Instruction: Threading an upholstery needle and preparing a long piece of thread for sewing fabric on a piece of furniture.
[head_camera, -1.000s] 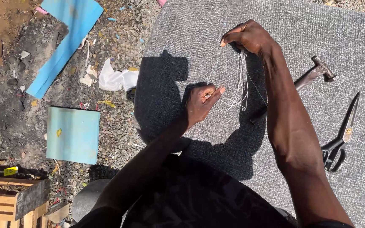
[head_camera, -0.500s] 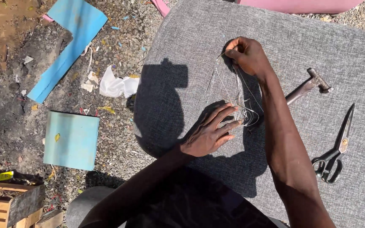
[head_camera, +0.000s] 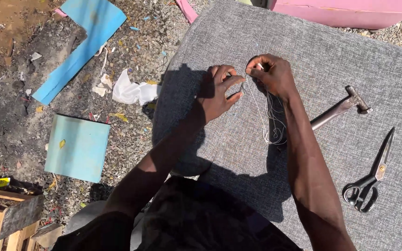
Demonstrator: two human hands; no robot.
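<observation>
- From my remote seat, I see both hands meet over the grey fabric-covered tabletop (head_camera: 303, 42), sunlit, shadows falling toward the near side.
- My right hand (head_camera: 273, 74) is pinched shut on the upper end of a bundle of white thread (head_camera: 271, 118); thumb and forefinger are closed tight.
- My left hand (head_camera: 219, 90) sits just left of it, fingers loosely curled, tips touching the thread near the pinch; I cannot tell whether it truly grips.
- The thread hangs from the right hand toward me, long axis running far to near, beside the right forearm.
- The right hand is the nearer to the loose loops.
- A hammer (head_camera: 338, 110) and black scissors (head_camera: 368, 179) lie to the right, apart from the hands.
</observation>
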